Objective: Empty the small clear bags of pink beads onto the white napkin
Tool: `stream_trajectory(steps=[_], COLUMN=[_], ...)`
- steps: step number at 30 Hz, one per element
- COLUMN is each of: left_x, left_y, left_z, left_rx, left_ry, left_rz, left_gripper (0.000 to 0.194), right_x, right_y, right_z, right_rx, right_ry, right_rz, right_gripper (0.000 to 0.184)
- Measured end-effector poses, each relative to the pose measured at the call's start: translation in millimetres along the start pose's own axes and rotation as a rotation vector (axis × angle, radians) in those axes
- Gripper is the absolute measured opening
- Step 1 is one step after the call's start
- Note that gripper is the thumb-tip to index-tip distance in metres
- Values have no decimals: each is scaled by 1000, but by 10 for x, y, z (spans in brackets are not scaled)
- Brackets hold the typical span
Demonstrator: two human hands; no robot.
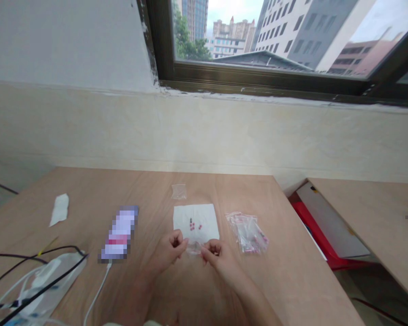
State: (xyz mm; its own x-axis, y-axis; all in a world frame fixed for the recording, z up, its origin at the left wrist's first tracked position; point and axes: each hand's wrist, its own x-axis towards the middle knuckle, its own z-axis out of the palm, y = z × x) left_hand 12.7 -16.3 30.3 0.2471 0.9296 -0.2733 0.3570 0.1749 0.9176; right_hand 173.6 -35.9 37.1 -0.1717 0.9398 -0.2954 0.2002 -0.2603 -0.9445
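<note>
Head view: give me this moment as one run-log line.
left hand: holding small clear plastic bag | right hand: pinching same bag | white paper sheet: small pink pieces on it | right of sheet: clear packet of pink-marked items

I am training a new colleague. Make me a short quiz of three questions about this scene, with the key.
1. What do the left hand and the right hand pinch between them?
2. True or false: the small pink pieces lie on the white paper sheet.
3. On which side of the white paper sheet is the heap of clear bags with pink parts inside? A) the person's left B) the person's right

Key:
1. A small clear plastic bag
2. True
3. B
</note>
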Motion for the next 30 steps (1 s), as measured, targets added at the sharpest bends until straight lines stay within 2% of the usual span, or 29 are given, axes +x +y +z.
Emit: stream_trajectory(steps=[2, 6, 9, 13, 16, 20, 23, 25, 27, 30], left_x=[-11, -58, -79, -60, -21, 29, 56, 80, 111, 155], left_y=[8, 100, 139, 55, -71, -246, -377, -464, -539, -603], left_z=[6, 103, 149, 78, -24, -123, -123, -99, -81, -95], left_rx=[79, 204, 252, 244, 120, -100, -227, -287, -346, -447], left_ry=[20, -35, -39, 1, -7, 54, -15, -25, 36, 156], left_rz=[53, 229, 247, 217, 149, -1, -48, -58, -67, -89], left_gripper=[26, 26, 24, 26, 28, 29, 36, 37, 37, 38], right_x=[-3, 46, 101, 133, 139, 183, 266, 345, 428, 519], right_y=[15, 68, 137, 178, 125, 23, 17, 64, 136, 240], right_z=[6, 74, 126, 142, 135, 114, 93, 80, 71, 71], right_rx=[-65, -167, -184, -172, -125, 50, 173, 198, 190, 187], right_ry=[49, 122, 133, 233, 232, 65, -97, -159, -143, 0], right_rz=[24, 43, 47, 6, -58, -83, -114, -130, -121, -81], right_gripper=[22, 13, 13, 16, 16, 16, 16, 14, 12, 18])
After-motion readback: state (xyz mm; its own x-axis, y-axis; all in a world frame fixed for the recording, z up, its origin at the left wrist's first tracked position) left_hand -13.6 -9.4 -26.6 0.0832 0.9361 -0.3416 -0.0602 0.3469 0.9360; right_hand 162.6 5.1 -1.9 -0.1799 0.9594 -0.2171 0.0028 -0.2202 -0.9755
